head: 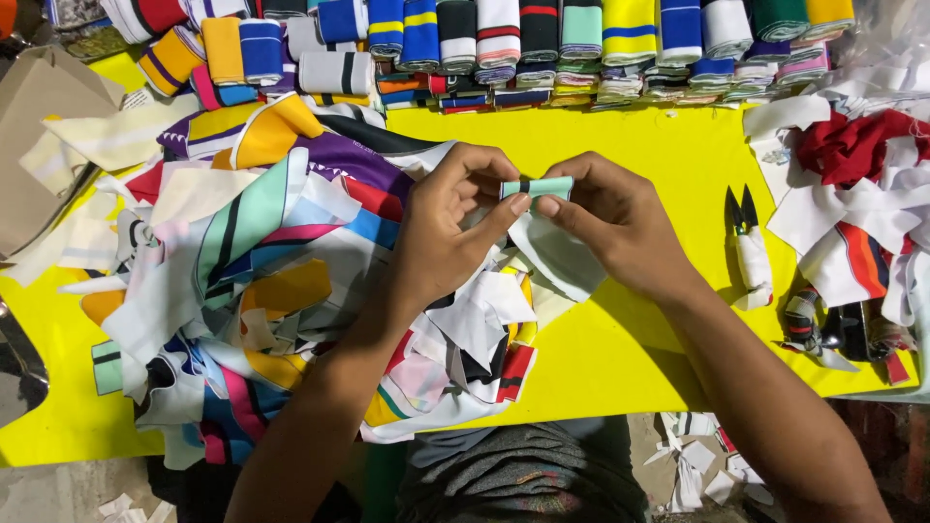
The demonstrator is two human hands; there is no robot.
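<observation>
Hands above a yellow table (659,155). Left hand (446,228) and right hand (610,218) each pinch one end of a small mint-green fabric strip (538,186) with a dark stripe, fingers closed on it, held level over the table. Pile of mixed fabric scraps (262,281) lies at left; thread snips (748,242) rest at right; folded striped cuffs (504,39) line the far edge.

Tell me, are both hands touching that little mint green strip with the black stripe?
Touching. The head view shows the left hand and the right hand each pinching an end of the mint green strip between thumb and fingers, above the yellow table.
</observation>
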